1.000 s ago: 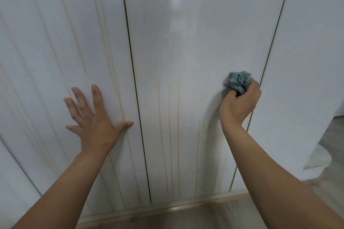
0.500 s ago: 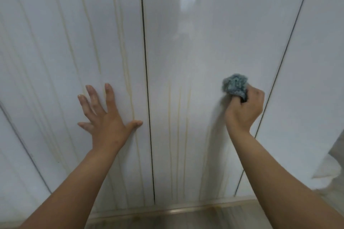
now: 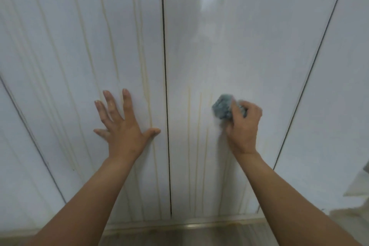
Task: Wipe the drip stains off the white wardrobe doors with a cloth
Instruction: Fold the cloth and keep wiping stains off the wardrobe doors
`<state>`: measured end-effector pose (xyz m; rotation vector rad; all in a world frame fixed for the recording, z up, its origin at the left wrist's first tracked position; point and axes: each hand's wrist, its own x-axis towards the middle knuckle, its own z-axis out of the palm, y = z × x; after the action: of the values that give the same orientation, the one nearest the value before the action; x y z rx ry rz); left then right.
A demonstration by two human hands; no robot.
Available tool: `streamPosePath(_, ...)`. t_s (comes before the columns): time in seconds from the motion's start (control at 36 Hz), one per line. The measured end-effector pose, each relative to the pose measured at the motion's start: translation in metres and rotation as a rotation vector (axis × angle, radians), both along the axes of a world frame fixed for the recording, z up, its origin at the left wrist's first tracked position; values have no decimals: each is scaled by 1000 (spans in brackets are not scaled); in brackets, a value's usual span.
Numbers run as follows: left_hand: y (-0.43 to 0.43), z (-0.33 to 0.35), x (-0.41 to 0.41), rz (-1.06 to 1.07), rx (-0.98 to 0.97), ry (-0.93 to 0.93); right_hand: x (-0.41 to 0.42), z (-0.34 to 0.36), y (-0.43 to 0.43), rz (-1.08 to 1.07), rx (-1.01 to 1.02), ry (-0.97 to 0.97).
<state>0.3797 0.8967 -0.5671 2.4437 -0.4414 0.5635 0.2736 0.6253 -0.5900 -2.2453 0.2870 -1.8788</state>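
the white wardrobe doors (image 3: 229,50) fill the view, split by dark vertical gaps, with yellowish drip stains (image 3: 189,126) running down them to a metal floor rail (image 3: 191,225). the left hand (image 3: 123,126) lies flat on the left door, fingers straight and spread apart. the right hand (image 3: 244,126) grips a bunched blue-grey cloth (image 3: 222,109), fingers curled round it, pressing it against the middle door beside the streaks.
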Motion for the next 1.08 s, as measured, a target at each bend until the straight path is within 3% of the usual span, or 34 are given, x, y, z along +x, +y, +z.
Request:
streamPosePath(0.11, 0, 0, 0, -5, 6, 8, 6, 54, 5, 7, 368, -312)
streamPosePath(0.25, 0, -2, 2, -6, 5, 8, 21, 70, 25, 6, 385, -402)
streamPosePath(0.31, 1, -3, 2, -14, 7, 7, 26, 56, 32, 15, 285, -329)
streamPosePath(0.47, 3, -2, 0, -34, 11, 18, 20, -26, 40, 81, -397, 112)
streamPosePath(0.56, 2, -1, -1, -32, 12, 29, 15, -36, 30, 89, -477, 176)
streamPosePath(0.67, 2, 1, 1, -43, 11, 35, 14, 11, 20, 57, -243, -14)
streamPosePath(0.78, 3, -1, 2, -30, 15, 38, 16, 60, 20, 32, 199, -304)
streamPosePath(0.83, 4, -1, 2, -33, 9, 33, 22, 69, 29, 32, 275, -345)
streamPosePath(0.89, 4, -1, 2, -37, 5, 33, 31, 65, 42, 13, 206, -295)
streamPosePath(1.08, 7, -4, 0, -31, 51, 23, 30, -18, 51, 159, -415, 187)
